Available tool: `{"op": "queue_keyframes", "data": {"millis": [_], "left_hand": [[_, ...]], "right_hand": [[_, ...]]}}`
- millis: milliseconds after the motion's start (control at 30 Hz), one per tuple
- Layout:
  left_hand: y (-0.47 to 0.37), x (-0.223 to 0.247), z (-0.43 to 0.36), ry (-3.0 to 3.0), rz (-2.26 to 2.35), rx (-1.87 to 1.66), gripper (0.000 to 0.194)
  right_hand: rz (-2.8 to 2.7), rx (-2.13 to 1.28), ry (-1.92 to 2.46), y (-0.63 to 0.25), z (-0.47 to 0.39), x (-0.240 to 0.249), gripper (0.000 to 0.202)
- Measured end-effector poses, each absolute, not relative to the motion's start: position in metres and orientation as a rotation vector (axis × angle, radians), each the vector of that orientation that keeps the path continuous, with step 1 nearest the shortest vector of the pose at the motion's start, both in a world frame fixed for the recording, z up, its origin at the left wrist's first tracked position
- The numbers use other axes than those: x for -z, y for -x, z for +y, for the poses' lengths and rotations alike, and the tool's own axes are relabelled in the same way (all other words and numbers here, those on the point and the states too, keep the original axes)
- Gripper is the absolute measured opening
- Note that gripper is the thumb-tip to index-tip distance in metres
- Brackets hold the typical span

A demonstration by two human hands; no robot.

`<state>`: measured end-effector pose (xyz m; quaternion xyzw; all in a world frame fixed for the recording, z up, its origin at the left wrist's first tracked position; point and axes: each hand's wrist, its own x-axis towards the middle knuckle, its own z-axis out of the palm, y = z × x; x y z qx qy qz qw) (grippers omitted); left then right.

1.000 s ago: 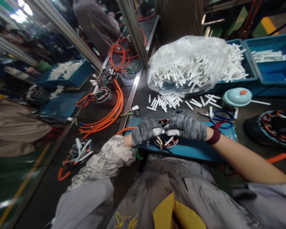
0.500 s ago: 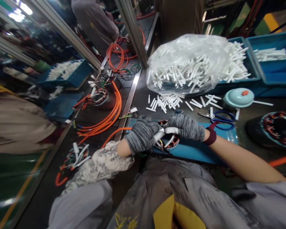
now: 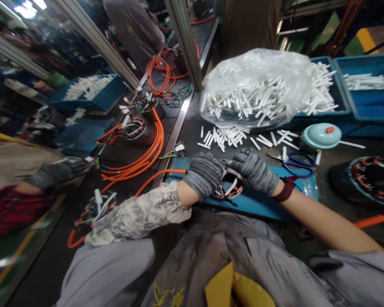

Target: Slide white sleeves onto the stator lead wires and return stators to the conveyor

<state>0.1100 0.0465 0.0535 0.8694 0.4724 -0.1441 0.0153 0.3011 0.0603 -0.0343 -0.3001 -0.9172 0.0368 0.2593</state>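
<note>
A motor stator with copper windings and white sleeves stands on the blue mat, partly hidden by both hands. My left hand, in a grey knit glove, is closed over its left side beside the orange cable. What its fingers hold is hidden. My right hand, gloved alike, has its fingers pinched at the stator's upper rim, on something too small to make out. Blue-handled scissors lie right of my right hand.
Beyond the hands are loose white tubes, a plastic bag of tubes, blue bins and a turquoise container. Another stator stands right. Orange cable coils lie left. A co-worker's gloved hand is at far left.
My left hand has moved slightly right and covers more of the stator's left side. The white sleeve between my hands is now mostly hidden. A co-worker's gloved hand has appeared at far left.
</note>
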Motion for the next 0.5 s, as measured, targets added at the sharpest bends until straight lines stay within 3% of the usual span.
{"op": "queue_keyframes", "data": {"millis": [233, 367, 500], "left_hand": [[-0.081, -0.036, 0.055, -2.615, 1.125, 0.182, 0.037], [-0.081, -0.032, 0.067, -2.885, 0.946, 0.153, 0.047], [-0.080, -0.027, 0.080, -2.993, 0.670, 0.092, 0.046]], "right_hand": [[-2.604, -0.144, 0.652, -0.310, 0.060, 0.025, 0.039], [-2.660, -0.053, 0.538, -0.313, 0.066, 0.027, 0.036], [-2.589, -0.260, 0.432, -0.316, 0.073, 0.029, 0.040]]}}
